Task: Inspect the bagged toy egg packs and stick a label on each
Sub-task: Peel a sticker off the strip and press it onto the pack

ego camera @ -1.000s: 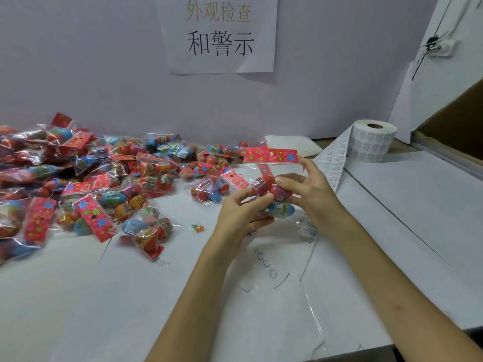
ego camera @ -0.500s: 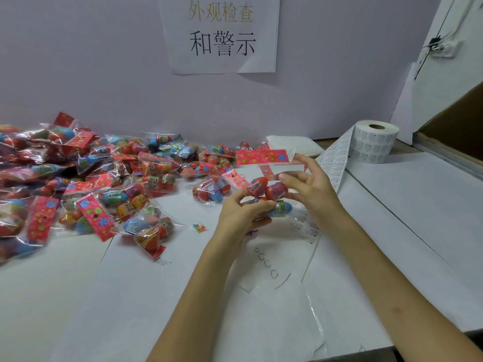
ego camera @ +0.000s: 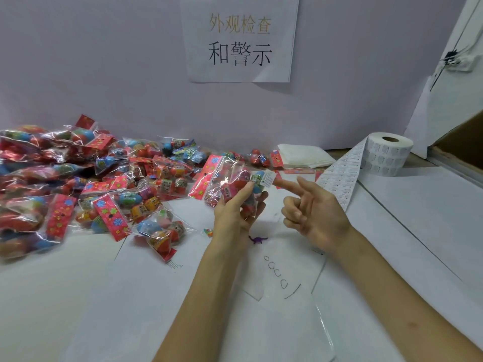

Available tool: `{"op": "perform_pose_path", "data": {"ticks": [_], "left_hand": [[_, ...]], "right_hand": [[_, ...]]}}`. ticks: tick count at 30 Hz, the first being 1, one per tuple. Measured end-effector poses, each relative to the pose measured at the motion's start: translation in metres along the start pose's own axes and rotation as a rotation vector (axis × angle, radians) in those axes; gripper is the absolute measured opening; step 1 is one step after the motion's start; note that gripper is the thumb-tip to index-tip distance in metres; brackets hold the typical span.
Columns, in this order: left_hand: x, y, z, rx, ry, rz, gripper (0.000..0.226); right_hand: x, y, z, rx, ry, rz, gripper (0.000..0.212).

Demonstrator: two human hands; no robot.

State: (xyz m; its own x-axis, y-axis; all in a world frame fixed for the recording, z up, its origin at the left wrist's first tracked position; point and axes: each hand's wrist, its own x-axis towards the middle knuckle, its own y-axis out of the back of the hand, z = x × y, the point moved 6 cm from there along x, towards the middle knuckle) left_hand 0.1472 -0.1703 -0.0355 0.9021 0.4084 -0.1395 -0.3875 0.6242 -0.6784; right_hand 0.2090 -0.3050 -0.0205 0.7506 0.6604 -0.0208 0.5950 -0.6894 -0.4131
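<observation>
My left hand (ego camera: pixel 235 215) grips one clear bagged toy egg pack (ego camera: pixel 230 178) above the table, its red flowered header tilted to the upper left. My right hand (ego camera: pixel 313 212) is just right of it, index finger stretched towards the bag and the other fingers curled. A small white label (ego camera: pixel 267 178) sticks to that fingertip and touches the bag's right edge. A big pile of the same egg packs (ego camera: pixel 104 178) covers the table's left side.
A white label roll (ego camera: pixel 386 155) stands at the back right, its strip (ego camera: pixel 342 176) trailing towards my right hand. A folded white stack (ego camera: pixel 303 155) lies by the wall. A tiny purple dinosaur (ego camera: pixel 257 239) lies under my hands. A cardboard box (ego camera: pixel 465 142) borders the right.
Both hands held the pack together before. Now my left hand alone holds it, turned with the header to the left, and my right hand has come away with a label on its index fingertip.
</observation>
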Motion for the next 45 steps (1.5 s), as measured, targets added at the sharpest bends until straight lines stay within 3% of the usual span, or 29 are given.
{"op": "perform_pose_path", "data": {"ticks": [29,45], "left_hand": [[-0.0018,-0.0035,0.0022,0.156,-0.055,-0.022,0.046],[0.0025,0.0038,0.0032,0.188,-0.116,0.076,0.049]], "right_hand": [[-0.0023,-0.0057,0.0049,-0.069,-0.009,-0.07,0.045],[0.0002,-0.0043,0.0071,-0.082,-0.015,-0.076,0.043]]}}
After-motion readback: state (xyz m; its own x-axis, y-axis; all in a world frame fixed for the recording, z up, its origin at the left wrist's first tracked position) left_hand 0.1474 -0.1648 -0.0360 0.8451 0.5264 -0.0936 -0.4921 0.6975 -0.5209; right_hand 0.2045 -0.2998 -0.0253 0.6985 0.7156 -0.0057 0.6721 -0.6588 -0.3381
